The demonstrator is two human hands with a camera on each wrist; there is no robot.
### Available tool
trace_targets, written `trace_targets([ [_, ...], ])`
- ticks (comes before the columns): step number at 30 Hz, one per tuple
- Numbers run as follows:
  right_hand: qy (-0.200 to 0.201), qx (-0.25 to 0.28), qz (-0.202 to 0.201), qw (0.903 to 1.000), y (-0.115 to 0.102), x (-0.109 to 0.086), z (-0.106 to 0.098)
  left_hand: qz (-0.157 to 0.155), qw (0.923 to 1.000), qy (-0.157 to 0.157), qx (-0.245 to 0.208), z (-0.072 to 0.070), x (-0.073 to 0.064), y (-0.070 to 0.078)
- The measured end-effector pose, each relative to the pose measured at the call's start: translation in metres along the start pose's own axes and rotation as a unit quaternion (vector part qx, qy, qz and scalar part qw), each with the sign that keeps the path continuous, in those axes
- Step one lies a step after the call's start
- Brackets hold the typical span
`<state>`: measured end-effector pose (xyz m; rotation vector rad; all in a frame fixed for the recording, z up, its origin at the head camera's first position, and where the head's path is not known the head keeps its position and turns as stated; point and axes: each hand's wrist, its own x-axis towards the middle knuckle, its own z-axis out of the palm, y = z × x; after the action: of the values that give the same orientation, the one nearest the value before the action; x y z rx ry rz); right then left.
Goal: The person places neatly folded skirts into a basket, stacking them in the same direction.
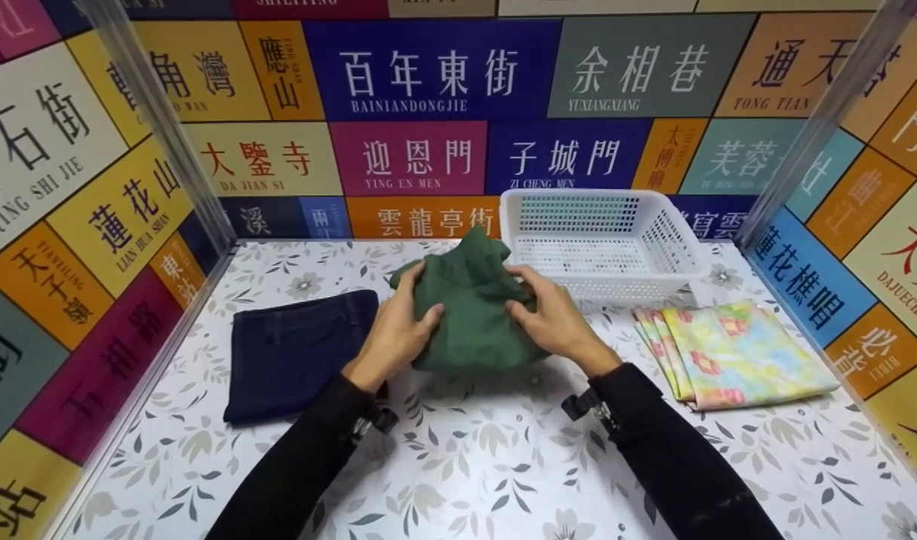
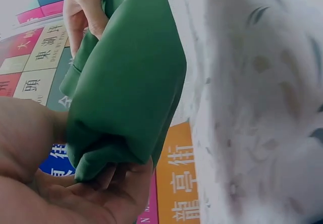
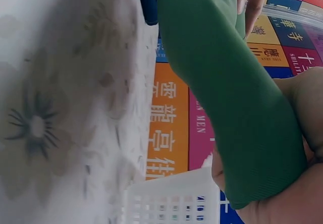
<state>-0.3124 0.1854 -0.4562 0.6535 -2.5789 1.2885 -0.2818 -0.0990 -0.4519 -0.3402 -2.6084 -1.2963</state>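
Observation:
Both hands hold a bundled green cloth [image 1: 473,315] just above the table, in the middle of the head view. My left hand [image 1: 404,322] grips its left side, thumb on the near face and fingers behind. On the opposite side my right hand [image 1: 554,315] grips it the same way. The left wrist view shows the green fabric [image 2: 126,77] folded over, with fingers curled under its edge. In the right wrist view, the cloth [image 3: 237,103] runs into the right hand [image 3: 287,193]. What garment it is, I cannot tell.
Folded dark blue denim [image 1: 301,352] lies left of the hands. A white plastic basket [image 1: 608,285] stands at the back right, close behind the right hand. Folded yellow floral fabric [image 1: 743,356] lies at the right. Sign-covered walls enclose the flower-patterned table [image 1: 458,465] on three sides.

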Motion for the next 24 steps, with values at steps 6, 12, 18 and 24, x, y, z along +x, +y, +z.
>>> trace_targets([
  [6,0.029,0.002,0.004,0.9996,0.002,0.015,-0.014,0.013,0.9997,-0.007,-0.020,0.000,0.022,0.008],
  [12,0.041,0.000,0.022,0.9989,0.008,0.028,-0.031,0.004,0.9986,-0.037,-0.038,0.005,0.043,0.018],
  [18,0.055,-0.004,0.039,0.9977,0.019,0.037,-0.049,0.000,0.9969,-0.063,-0.047,0.013,0.067,0.029],
  [24,0.066,0.002,0.059,0.9961,0.028,0.044,-0.067,0.020,0.9955,-0.066,-0.064,0.024,0.086,0.036],
])
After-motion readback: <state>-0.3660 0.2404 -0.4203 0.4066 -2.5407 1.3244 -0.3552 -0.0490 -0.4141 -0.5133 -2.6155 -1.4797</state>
